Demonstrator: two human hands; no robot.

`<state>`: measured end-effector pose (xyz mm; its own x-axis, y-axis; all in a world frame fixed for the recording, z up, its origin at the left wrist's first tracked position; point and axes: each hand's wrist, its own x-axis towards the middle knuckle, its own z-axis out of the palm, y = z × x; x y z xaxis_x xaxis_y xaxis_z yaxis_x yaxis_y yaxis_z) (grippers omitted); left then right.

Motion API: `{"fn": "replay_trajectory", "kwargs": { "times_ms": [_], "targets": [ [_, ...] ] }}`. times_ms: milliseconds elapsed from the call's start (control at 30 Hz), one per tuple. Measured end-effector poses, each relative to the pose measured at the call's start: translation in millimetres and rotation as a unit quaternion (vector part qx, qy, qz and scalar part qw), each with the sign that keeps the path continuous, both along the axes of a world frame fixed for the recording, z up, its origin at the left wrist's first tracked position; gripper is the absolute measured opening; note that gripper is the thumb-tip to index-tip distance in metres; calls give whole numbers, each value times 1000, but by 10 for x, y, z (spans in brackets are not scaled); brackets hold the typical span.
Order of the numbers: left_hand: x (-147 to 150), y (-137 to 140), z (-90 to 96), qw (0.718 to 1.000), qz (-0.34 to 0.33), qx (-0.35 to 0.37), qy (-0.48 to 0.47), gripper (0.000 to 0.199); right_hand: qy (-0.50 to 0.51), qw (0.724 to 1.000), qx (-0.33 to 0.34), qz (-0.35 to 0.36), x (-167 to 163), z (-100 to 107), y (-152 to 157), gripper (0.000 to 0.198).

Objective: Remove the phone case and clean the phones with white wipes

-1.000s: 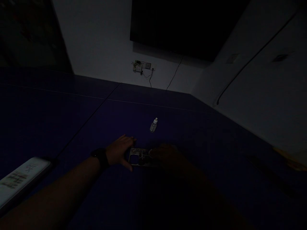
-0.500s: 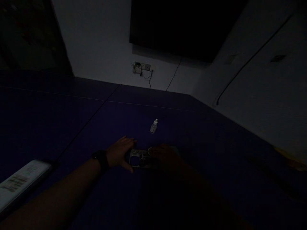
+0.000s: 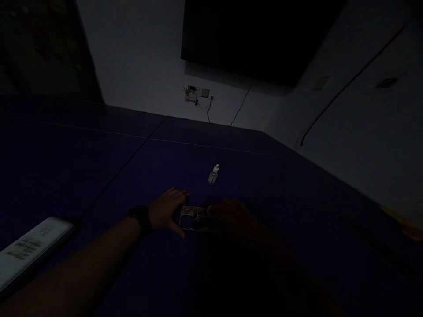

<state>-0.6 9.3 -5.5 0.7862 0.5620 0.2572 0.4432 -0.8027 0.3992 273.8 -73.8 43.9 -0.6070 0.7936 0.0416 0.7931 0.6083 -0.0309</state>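
Observation:
A patterned phone case [image 3: 198,223] with a large camera cut-out lies flat on the dark blue surface. My left hand [image 3: 169,208], a black watch [image 3: 140,219] at its wrist, brackets the case's left end with thumb and fingers on opposite sides. Over the right part of the case, my right hand [image 3: 235,213] is pressed down in deep shadow. A round white piece, perhaps a pad [image 3: 209,211], peeks out at its fingertips; the rest is hidden. Beyond the hands, a small clear bottle [image 3: 213,177] with a white dropper-like cap rests on the surface.
At the lower left lies a long white object [image 3: 33,246] with brownish marks. Ahead, sockets [image 3: 200,93] with cables sit on the wall beneath a large black screen [image 3: 251,39]. A yellow thing [image 3: 399,220] lies at the right edge. The room is very dark.
The whole view has shifted slightly. Both hands, the phone case and the bottle keep about the same places relative to each other.

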Motion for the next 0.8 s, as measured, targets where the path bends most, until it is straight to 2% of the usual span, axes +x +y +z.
{"fn": "replay_trajectory", "kwargs": {
  "times_ms": [167,333,467,600,700,800],
  "targets": [
    [5,12,-11,1000,6,3,3,94,21,999,-3,32,-78,-55,2,40],
    [-7,18,-46,1000,3,13,-4,96,9,1000,10,-7,-43,-48,6,43],
    [-3,28,-61,1000,3,18,-1,102,-7,1000,0,27,-17,-8,11,34],
    [0,25,-43,1000,4,15,1,99,6,999,-7,47,-105,-35,4,39],
    [-3,14,-29,1000,4,12,0,95,18,1000,3,22,-125,-70,11,44],
    [-2,9,-27,1000,7,13,-3,100,15,1000,10,8,-67,-84,34,40]
  ]
}}
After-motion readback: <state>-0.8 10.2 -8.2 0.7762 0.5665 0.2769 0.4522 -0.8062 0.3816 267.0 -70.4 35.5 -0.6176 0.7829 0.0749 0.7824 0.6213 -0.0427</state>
